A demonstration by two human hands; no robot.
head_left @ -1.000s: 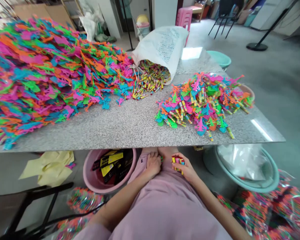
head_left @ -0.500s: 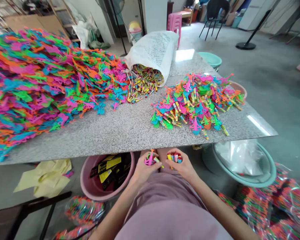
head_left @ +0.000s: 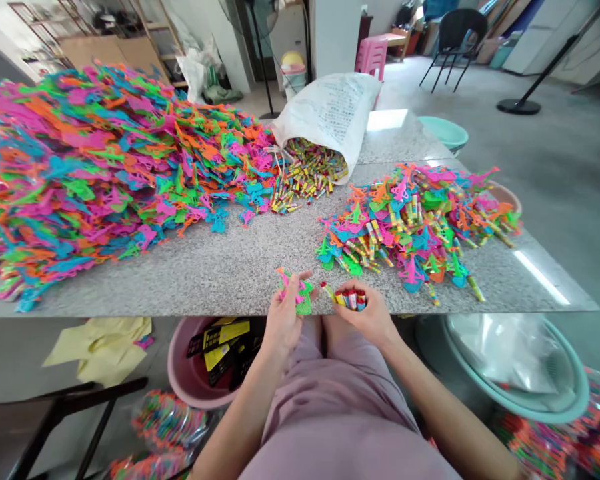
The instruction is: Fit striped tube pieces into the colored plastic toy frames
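Over the table's front edge, my left hand point(head_left: 283, 313) pinches a few flat plastic toy pieces, a pink one point(head_left: 291, 283) and a green one point(head_left: 305, 303) showing. My right hand point(head_left: 370, 315) is closed around several small printed tubes point(head_left: 352, 299) with red ends. A single yellow tube point(head_left: 327, 291) sticks out from its fingertips toward the left hand, a small gap away from the green piece. Just beyond my right hand lies a pile of toy pieces with tubes on them point(head_left: 413, 230).
A big heap of loose toy pieces point(head_left: 125, 167) covers the table's left. Behind, a white sack point(head_left: 335, 110) spills tubes point(head_left: 310, 177). Below the edge stand a pink tub point(head_left: 180, 373) holding black and yellow cards, and a green tub point(head_left: 575, 373) with clear plastic bags.
Both hands have risen from below the table edge to above it. The left hand's fingers have straightened around the toy pieces. A yellow tube now projects from the right hand. The view has shifted.
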